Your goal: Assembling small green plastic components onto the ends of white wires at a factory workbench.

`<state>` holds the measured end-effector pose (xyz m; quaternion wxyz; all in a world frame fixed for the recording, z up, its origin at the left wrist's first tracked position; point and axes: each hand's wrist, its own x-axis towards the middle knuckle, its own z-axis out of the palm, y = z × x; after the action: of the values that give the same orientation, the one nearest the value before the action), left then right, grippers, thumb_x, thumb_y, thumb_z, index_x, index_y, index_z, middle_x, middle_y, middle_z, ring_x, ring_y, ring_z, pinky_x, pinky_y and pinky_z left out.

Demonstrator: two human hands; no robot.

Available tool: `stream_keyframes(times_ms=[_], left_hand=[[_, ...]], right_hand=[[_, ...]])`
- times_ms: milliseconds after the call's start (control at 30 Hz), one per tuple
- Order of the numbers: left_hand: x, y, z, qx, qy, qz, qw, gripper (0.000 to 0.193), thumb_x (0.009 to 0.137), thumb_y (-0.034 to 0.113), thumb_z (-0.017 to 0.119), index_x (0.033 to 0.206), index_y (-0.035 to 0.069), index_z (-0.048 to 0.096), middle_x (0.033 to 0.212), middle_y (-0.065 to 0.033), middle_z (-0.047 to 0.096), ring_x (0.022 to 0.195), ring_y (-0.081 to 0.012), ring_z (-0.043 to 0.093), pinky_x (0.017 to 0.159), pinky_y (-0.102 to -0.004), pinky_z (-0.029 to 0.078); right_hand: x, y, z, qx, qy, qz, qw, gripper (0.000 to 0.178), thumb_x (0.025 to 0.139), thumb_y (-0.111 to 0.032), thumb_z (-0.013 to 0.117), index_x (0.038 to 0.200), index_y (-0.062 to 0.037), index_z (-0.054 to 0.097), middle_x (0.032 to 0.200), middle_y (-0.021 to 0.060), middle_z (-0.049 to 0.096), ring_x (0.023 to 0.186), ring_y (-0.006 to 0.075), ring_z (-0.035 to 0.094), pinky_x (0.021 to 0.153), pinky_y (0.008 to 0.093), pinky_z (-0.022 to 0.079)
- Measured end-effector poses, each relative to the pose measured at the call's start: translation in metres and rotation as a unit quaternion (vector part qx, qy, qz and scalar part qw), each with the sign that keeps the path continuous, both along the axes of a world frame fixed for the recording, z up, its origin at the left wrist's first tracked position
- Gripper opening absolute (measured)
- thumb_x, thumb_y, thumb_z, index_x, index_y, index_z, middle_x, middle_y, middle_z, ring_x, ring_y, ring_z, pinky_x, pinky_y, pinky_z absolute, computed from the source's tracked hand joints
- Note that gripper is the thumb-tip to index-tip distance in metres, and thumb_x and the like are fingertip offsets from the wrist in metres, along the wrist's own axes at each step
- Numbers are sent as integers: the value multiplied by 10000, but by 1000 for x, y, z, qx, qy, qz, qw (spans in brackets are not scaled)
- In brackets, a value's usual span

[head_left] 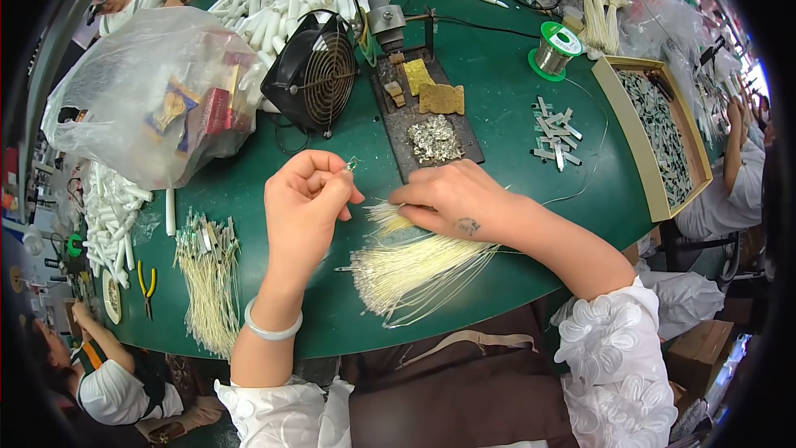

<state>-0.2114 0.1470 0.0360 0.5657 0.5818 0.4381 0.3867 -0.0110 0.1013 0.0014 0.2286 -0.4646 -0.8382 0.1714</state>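
Observation:
My left hand point(305, 203) is raised over the green table, with thumb and forefinger pinched on a small thin piece point(351, 164) that looks like fine wire ends; it is too small to name. Just right of it, my right hand point(454, 197) has its fingers drawn together at the ends of a small bunch of pale yellow wires point(385, 217). What its fingertips grip is partly hidden. Under my right wrist lies a large bundle of pale yellow wires point(414, 275). Left of my left forearm is a wire bundle with small boards point(209, 274) at its far end.
Ahead stand a soldering stand point(431, 108) with metal scraps and a black fan point(319, 75). Solder wire spool point(554, 51), loose small boards point(555, 134) and a box of boards point(609, 87) are right. Left are a plastic bag point(124, 91), white tubes point(112, 216) and yellow-handled pliers point(148, 286).

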Motion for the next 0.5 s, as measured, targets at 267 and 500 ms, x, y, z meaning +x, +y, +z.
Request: stream_keyframes(times_ms=[267,500], left_hand=[[-1,1,-4,-2,5,4,1000,43,846,18,572,861,-22,566,678,-35,622,592,-62,587,488,-182,423],[-2,2,-8,-3,10,6,1000,45,840,19,578,854,-22,569,672,-38,624,584,-61,582,487,-183,420]], right_hand=[[6,-4,8,-51,41,43,997,127,780,-139,589,843,-78,681,729,90,616,695,291,626,620,401,501],[24,1,10,-11,13,-45,999,108,757,-125,588,792,-47,655,773,101,644,725,304,623,642,416,491]])
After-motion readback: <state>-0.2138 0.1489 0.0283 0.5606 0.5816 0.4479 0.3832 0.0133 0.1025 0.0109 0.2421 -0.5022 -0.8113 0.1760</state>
